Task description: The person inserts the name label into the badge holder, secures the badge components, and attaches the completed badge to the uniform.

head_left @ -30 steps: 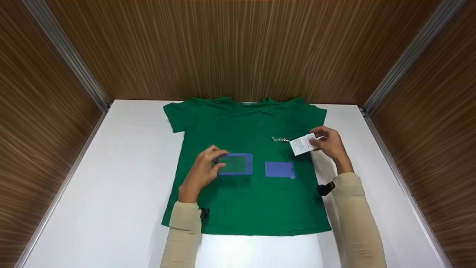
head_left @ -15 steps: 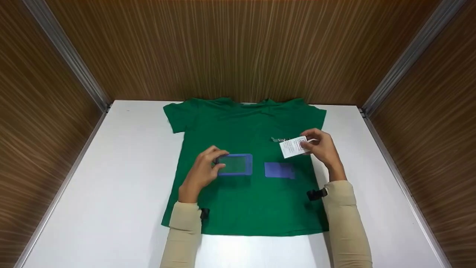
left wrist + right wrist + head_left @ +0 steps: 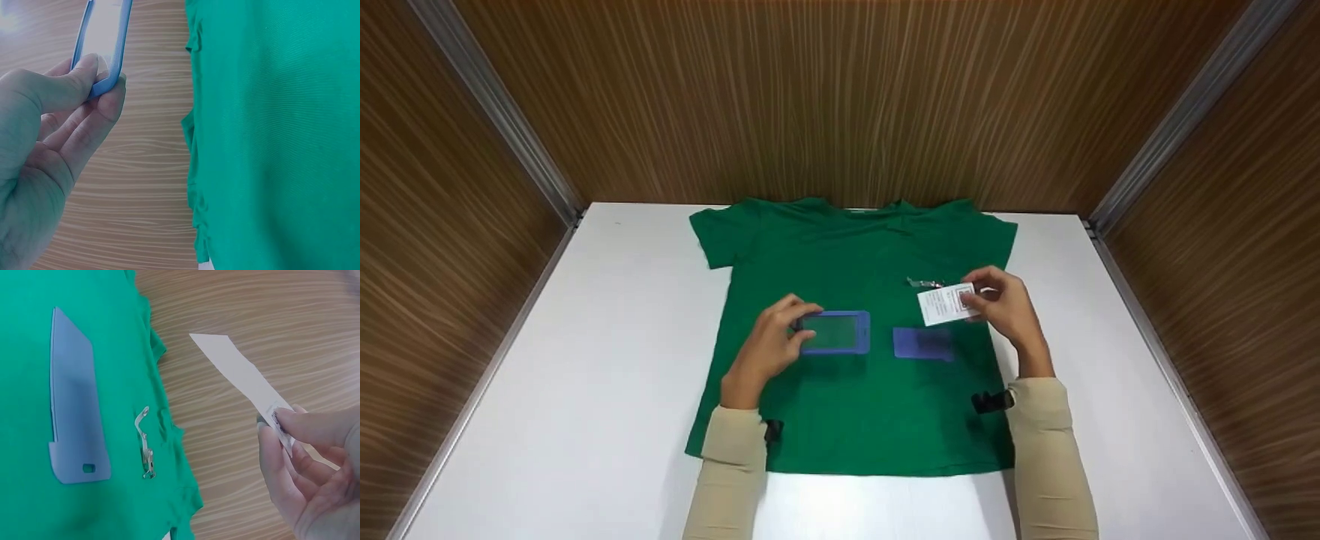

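My left hand (image 3: 771, 339) pinches one end of a blue-framed badge holder (image 3: 863, 332) with a clear window, held above the shirt. In the left wrist view the thumb lies on the window side of the badge holder (image 3: 119, 50). My right hand (image 3: 1005, 309) grips a white printed card (image 3: 941, 305) at its right end, thumb over a square mark. Below that card, a flat blue panel with a small slot (image 3: 919, 343) lies on the green shirt (image 3: 840, 420). A badge clip with a clear strap (image 3: 146, 450) rests on the cloth beside the panel.
The shirt is spread flat over a white table (image 3: 607, 360). A wood-grain wall (image 3: 840, 97) rises behind the table, with similar walls at left and right. Dark wrist cameras (image 3: 992, 402) sit at both cuffs.
My right hand has moved left and a little toward me with the white card, which now hangs nearer the blue panel. The left hand and badge holder have stayed put.
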The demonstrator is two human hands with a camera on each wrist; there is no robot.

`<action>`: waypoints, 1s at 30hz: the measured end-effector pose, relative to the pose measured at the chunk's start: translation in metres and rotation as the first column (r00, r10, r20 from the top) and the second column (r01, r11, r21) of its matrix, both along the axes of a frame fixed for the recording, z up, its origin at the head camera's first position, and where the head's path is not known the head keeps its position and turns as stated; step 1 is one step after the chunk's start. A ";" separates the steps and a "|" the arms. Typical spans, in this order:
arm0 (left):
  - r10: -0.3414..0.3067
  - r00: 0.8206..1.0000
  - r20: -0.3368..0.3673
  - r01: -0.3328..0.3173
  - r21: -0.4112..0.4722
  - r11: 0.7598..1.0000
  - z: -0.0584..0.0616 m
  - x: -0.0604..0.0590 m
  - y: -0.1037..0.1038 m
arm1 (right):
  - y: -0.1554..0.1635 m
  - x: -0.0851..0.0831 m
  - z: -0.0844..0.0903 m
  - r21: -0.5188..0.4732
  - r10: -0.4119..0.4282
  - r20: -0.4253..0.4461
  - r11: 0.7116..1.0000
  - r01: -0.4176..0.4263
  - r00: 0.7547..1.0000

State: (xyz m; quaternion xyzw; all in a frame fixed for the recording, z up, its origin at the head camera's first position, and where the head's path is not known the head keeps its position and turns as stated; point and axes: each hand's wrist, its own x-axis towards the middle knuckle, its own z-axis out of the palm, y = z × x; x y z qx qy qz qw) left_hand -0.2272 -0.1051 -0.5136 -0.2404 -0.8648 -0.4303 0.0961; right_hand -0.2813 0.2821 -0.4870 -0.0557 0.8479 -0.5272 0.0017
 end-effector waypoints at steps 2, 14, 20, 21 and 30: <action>-0.001 1.000 -0.006 0.001 0.000 1.000 -0.001 0.000 0.000 | -0.003 0.004 0.001 0.008 0.004 -0.001 1.000 -0.004 1.000; -0.004 1.000 -0.003 0.004 -0.008 1.000 0.000 0.000 0.001 | -0.021 0.020 0.004 0.016 0.031 -0.050 0.999 -0.031 0.998; 0.018 1.000 0.004 -0.018 -0.006 1.000 0.001 0.000 0.000 | -0.040 0.036 0.031 0.040 0.056 -0.039 0.998 -0.055 0.998; 0.019 1.000 0.005 -0.019 -0.004 1.000 0.001 0.000 -0.001 | -0.041 0.036 0.031 0.040 0.056 -0.039 0.998 -0.054 0.998; 0.005 1.000 0.006 -0.005 -0.010 1.000 0.001 0.000 0.000 | -0.033 0.025 0.005 0.023 0.012 -0.068 1.000 -0.011 0.998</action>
